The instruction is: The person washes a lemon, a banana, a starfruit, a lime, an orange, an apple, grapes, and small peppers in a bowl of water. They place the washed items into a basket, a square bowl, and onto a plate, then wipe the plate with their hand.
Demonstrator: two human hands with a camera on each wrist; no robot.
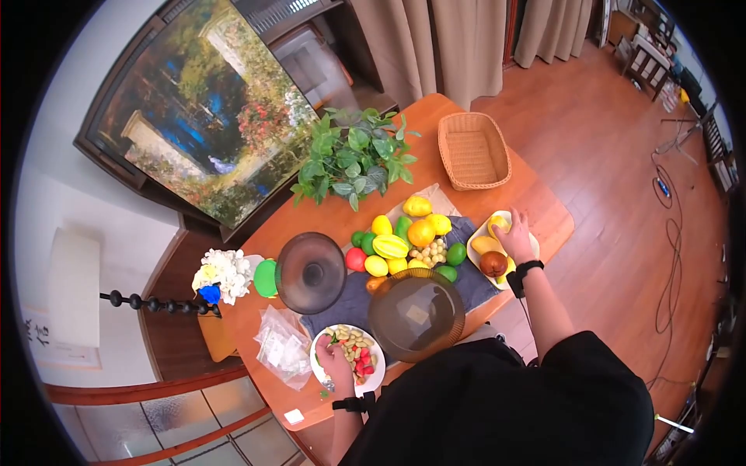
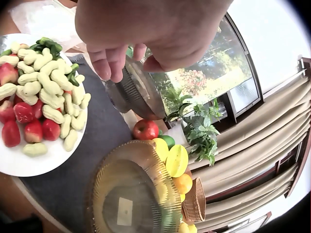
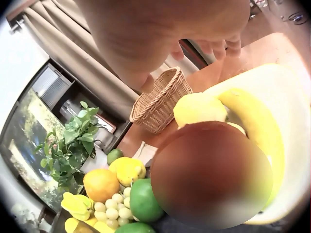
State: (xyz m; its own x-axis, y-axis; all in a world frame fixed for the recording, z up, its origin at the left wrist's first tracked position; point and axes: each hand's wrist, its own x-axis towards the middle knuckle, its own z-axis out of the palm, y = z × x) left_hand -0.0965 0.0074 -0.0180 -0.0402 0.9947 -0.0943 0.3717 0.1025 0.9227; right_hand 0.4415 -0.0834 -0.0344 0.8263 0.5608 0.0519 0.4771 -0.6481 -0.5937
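My left hand [image 1: 335,366] is over the left side of a white plate [image 1: 374,381] that holds peanuts [image 2: 50,77] and red strawberries [image 2: 24,112]. Its fingers [image 2: 115,60] hang loosely bent with nothing between them. At the far right, my right hand [image 1: 515,238] hovers over a pale tray [image 1: 526,273]. A yellow fruit [image 3: 200,108], a banana [image 3: 262,131] and a large reddish-brown round fruit [image 3: 211,174] lie in this tray. The right fingers [image 3: 218,48] are spread loosely above, holding nothing.
Lemons, a starfruit [image 1: 390,246], grapes [image 1: 430,252] and a red apple [image 1: 355,259] are heaped mid-table on dark cloth. A brown translucent bowl [image 1: 416,314] stands in front, a second one [image 1: 311,272] to the left. Behind are a wicker basket [image 1: 475,151] and leafy plant [image 1: 353,155].
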